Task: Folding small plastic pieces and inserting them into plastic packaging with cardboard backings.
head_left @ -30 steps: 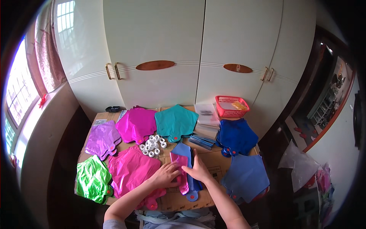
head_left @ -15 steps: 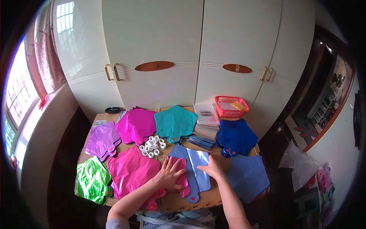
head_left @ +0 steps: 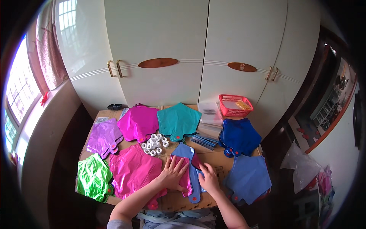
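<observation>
While our left grip [head_left: 172, 177] lies flat, fingers apart, on pink foil [head_left: 186, 180], blue foil [head_left: 195, 186] sits by our right grip [head_left: 209, 179], maybe pinched, we can't tell. Both look light, soft, slippery; we'd hold edges.

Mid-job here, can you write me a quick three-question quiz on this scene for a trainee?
1. Which hand lies spread on the narrow pink foil piece?
2. True or false: the red basket is farther from the person than the dark blue foil pile.
3. What colour are the small rings clustered just in front of the teal foil? A) black B) white C) red

Key: 1. The left hand; 2. True; 3. B
</observation>
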